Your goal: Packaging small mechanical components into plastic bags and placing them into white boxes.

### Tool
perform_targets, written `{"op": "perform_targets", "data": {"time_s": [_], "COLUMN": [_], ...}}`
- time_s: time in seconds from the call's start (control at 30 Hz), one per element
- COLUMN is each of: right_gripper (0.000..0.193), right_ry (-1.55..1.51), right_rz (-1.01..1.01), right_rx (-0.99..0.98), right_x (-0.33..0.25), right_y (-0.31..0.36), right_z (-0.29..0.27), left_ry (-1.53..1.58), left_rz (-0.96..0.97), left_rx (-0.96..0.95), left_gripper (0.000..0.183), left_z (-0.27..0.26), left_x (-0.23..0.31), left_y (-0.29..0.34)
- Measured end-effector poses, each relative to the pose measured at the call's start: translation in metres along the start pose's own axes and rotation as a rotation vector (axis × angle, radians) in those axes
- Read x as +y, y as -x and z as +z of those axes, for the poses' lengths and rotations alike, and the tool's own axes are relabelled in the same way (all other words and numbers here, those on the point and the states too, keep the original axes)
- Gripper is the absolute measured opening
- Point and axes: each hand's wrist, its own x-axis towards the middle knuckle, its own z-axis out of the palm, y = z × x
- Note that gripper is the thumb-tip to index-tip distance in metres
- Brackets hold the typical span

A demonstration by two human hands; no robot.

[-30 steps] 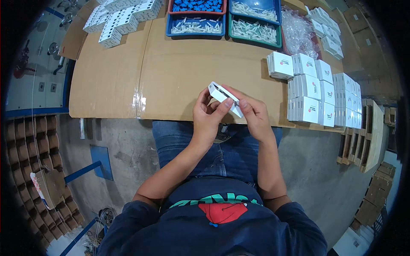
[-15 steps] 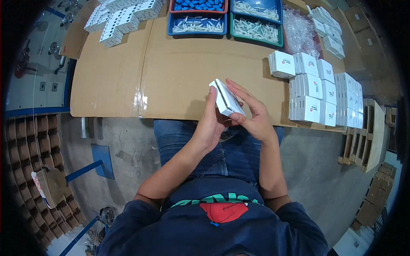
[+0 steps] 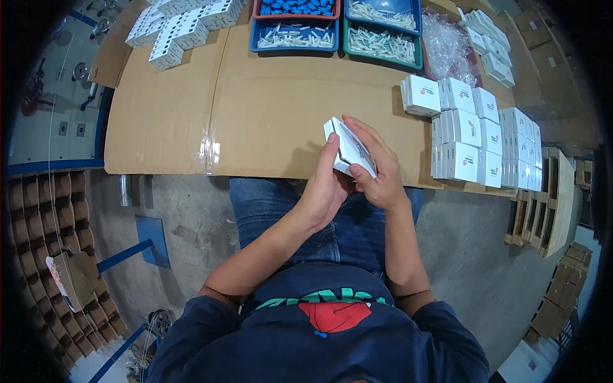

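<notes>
The left grip (image 3: 324,191) and the right grip (image 3: 384,172) both grasp a small, flat, white cardboard box (image 3: 355,153) with dark and red print on its face. The box sits between them, tilted, over the near edge of the brown cardboard-covered worktop (image 3: 268,121). The left grip's thumb presses along the left edge, beside a thin dark seam, its other fingers mostly hidden beneath; the right grip's thumb lies on the near corner while its fingers run along the far right side. To the right of the grips stand stacked flat white boxes (image 3: 461,131) with similar print. Well beyond them, ahead, are a blue plastic tray (image 3: 294,50) and a green plastic tray (image 3: 383,62), both holding slender whitish pieces, with crumpled clear plastic bags (image 3: 449,48) farther right. Far ahead and left of the grips rest white cube-like boxes with black dots (image 3: 185,33).
</notes>
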Motion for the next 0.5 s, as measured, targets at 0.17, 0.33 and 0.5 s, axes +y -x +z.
{"op": "perform_targets", "data": {"time_s": [0.17, 0.33, 0.5], "right_gripper": [0.056, 0.058, 0.060], "right_ry": [-0.031, -0.069, -0.107], "right_rz": [0.000, -0.047, -0.060], "right_rx": [0.007, 0.051, 0.068], "right_x": [0.002, 0.006, 0.005], "right_y": [0.002, 0.003, 0.002], "right_z": [0.002, 0.007, 0.009], "left_ry": [0.002, 0.020, 0.001], "left_rz": [0.021, 0.074, 0.117], "left_rx": [-0.014, 0.006, 0.006], "left_gripper": [0.061, 0.059, 0.060], "left_z": [0.000, 0.008, 0.008], "left_x": [-0.003, -0.004, -0.006], "left_y": [0.000, 0.002, 0.001]}}
